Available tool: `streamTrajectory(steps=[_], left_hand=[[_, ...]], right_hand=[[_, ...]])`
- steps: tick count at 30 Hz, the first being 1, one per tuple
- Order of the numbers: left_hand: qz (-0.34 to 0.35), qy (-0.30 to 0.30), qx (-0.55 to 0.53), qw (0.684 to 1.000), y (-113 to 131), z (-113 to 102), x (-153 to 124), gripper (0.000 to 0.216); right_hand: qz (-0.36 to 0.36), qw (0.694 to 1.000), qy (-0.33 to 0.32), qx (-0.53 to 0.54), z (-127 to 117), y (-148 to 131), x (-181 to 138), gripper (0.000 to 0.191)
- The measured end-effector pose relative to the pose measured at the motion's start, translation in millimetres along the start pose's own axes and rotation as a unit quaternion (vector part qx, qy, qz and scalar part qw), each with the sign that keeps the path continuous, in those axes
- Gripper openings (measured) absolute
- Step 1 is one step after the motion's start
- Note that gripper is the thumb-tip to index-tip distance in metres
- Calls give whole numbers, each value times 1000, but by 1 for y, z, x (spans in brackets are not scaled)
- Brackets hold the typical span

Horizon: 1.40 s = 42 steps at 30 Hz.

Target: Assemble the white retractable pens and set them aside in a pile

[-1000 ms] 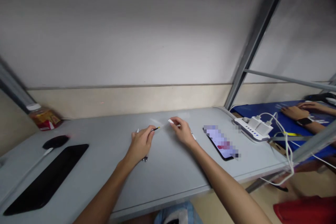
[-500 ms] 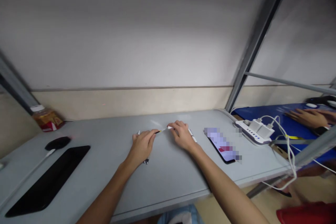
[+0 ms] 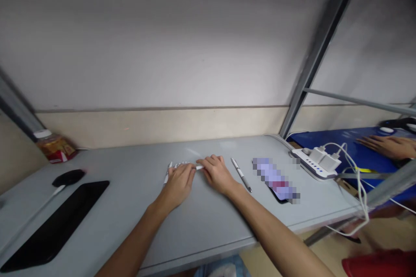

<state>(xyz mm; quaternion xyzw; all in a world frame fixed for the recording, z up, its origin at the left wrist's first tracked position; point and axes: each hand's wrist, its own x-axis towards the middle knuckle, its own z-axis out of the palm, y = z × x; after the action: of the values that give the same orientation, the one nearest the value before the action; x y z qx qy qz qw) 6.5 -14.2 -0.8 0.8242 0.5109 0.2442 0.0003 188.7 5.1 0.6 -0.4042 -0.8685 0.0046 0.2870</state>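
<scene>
My left hand and my right hand meet at the middle of the grey table, fingers curled. Between their fingertips they pinch a white pen part, which lies almost hidden. A white pen lies on the table just left of my left hand. Another white pen lies loose on the table to the right of my right hand, untouched.
A phone lies right of the pens. A white power strip with chargers and cables sits at the right edge. A black pad, a dark mouse and a jar are at left. Another person's hand rests on the blue table.
My hands have come together and dropped lower to the table. The gap between the pen pieces has closed. The white pen on the right now lies free of my right hand.
</scene>
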Motion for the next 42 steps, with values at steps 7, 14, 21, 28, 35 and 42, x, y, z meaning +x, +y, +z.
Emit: streamTrajectory(steps=[7, 14, 21, 28, 35, 42], left_hand=[[26, -5, 33, 999, -4, 4, -1, 31], [51, 5, 83, 995, -1, -1, 0, 28], [51, 7, 62, 997, 1, -4, 1, 26], [37, -7, 44, 998, 1, -4, 1, 29], [46, 19, 11, 999, -2, -2, 2, 25], [49, 41, 6, 998, 0, -2, 4, 22]], right_hand=[[-16, 1000, -6, 22, -5, -2, -1, 19], [-10, 999, -31, 20, -5, -2, -1, 27], [-8, 999, -32, 35, -7, -1, -2, 26], [-4, 999, -16, 46, -6, 2, -2, 17], [-32, 998, -4, 50, -3, 6, -2, 15], [-27, 999, -10, 19, -3, 4, 0, 24]])
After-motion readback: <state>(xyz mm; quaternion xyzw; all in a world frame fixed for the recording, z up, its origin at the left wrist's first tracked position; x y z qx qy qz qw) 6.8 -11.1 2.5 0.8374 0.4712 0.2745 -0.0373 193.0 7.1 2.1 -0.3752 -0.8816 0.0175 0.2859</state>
